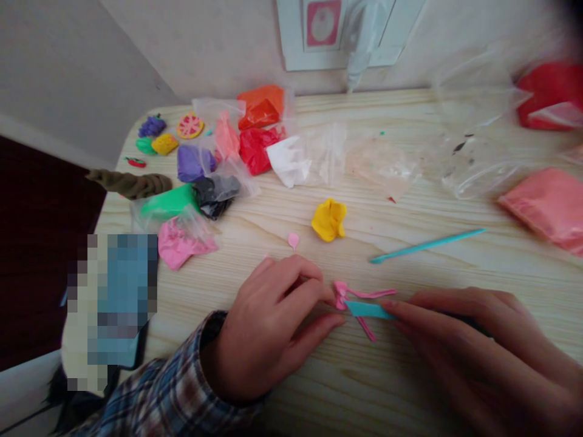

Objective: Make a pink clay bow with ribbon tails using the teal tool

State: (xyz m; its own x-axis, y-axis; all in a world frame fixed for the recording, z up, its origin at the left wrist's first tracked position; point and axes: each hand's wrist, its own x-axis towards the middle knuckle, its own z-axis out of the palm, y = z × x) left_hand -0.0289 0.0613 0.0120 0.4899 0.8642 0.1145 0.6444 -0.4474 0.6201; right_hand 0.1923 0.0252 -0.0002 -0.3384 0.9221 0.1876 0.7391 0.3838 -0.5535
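A small pink clay piece [347, 295] with thin strands lies on the wooden table [410, 376] near its front. My left hand [273, 328] rests beside it, its fingertips pinched against the piece's left end. My right hand [473, 340] grips a flat teal blade tool [368, 309] and presses its tip against the pink piece. A yellow clay lump [328, 220] and a tiny pink clay drop [293, 240] lie just beyond my left hand.
A long teal modelling stick [426, 245] lies right of centre. Several bags of coloured clay [218, 164] crowd the back left, with small clay fruits [173, 133] and a brown twisted roll [130, 183]. Empty plastic bags, red clay [546, 94] and pink clay [546, 206] sit at right.
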